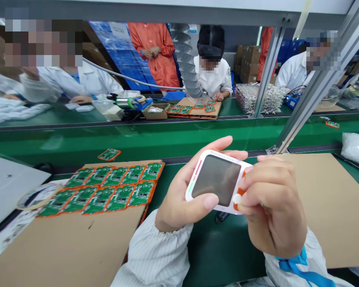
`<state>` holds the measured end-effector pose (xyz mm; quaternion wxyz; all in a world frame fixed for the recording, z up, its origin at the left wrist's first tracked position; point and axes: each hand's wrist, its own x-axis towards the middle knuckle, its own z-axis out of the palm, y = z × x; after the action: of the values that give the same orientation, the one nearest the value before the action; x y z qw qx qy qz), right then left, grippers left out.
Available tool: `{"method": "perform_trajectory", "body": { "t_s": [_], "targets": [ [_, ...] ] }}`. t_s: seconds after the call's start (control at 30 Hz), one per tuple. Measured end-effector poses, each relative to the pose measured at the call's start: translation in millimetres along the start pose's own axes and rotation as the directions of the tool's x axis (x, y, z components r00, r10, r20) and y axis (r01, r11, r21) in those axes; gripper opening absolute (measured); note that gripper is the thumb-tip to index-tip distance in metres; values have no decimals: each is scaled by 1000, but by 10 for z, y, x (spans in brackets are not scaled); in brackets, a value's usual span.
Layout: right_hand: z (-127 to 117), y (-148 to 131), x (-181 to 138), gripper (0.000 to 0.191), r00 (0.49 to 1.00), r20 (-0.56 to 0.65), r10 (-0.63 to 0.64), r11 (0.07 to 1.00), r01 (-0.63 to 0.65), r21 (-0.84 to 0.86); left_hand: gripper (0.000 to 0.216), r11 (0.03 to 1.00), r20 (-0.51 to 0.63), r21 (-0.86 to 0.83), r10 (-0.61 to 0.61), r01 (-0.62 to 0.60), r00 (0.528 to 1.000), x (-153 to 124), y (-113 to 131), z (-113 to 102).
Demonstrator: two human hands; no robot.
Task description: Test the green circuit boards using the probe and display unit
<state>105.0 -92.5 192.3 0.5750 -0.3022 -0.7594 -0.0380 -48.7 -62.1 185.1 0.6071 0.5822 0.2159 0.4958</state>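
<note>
A small white handheld device with a dark screen and orange trim is held up over the green bench. My left hand grips its left side, thumb along the lower edge and fingers behind the top. My right hand is closed at the device's right edge, its fingertips pinching a small white round part by the orange corner. Both sleeves are white, and a blue strap circles my right wrist.
Green circuit boards with orange edges lie in rows on a cardboard sheet at the left, beside a tape roll. Another cardboard sheet lies at the right. Beyond the green conveyor, people in white coats work.
</note>
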Motion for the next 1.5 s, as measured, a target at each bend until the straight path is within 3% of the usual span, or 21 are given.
{"method": "perform_trajectory", "body": {
  "t_s": [0.33, 0.53, 0.8, 1.03, 1.23, 1.5],
  "targets": [
    [36, 64, -16, 13, 997, 32, 71, 995, -69, -68, 74, 997, -23, -49, -57, 56, 998, -26, 5, 11],
    [42, 70, -22, 10, 992, 70, 109, 992, -104, -77, 63, 994, -103, -63, -101, 95, 990, -3, 23, 23],
    [49, 52, -22, 9, 989, 89, 117, 991, -110, -73, 30, 999, -251, 38, 39, -30, 967, 58, -73, -2],
    [83, 57, -19, 9, 989, 89, 114, 993, -110, -51, 45, 996, -310, -76, 27, -53, 950, 95, -56, 76],
    [94, 77, -3, 10, 985, 100, 139, 988, -131, -80, 42, 982, -341, -184, -28, -37, 940, 91, -3, 113],
    [105, 79, 1, 9, 979, 141, 146, 987, -134, -91, 40, 989, -310, -147, -41, -6, 950, 84, -2, 106]
  ]
}}
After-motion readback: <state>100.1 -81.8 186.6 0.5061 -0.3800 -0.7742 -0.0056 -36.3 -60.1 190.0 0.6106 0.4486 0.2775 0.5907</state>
